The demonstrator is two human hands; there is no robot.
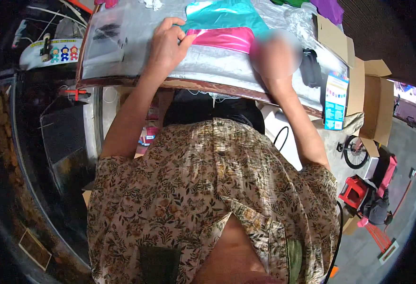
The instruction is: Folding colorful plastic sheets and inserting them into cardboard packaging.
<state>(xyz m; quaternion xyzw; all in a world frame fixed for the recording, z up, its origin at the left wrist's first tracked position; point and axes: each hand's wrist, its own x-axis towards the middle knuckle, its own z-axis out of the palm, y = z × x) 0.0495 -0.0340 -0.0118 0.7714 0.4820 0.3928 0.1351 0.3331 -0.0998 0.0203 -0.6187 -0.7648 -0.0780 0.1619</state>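
Glossy pink, foil-like material in a narrow strip [224, 39] is laid across the worktable, its upper edge set against a larger shiny teal sheet [222, 16]. Both are placed near the far middle of the table, between the two hands. At the strip's left end, the left hand [169, 42] is positioned with thumb and forefinger brought close together at the corner; whether the material is pinched or merely pressed cannot be told. The strip's right end is met by the right hand [276, 56], which is blurred, so the state of its grip cannot be told.

The worktable [208, 71] is covered with a silvery-grey sheet and edged in worn brown wood. Beside the right hand, a black curved object [311, 68] is seen, and beyond it a blue-and-white printed package [336, 100] is stood near the table's right corner. Crumpled clear plastic [299, 21] and a purple piece of cloth [329, 9] are spread at the upper right. Farther right, a tan cardboard box [378, 106] is seen with its flaps raised.
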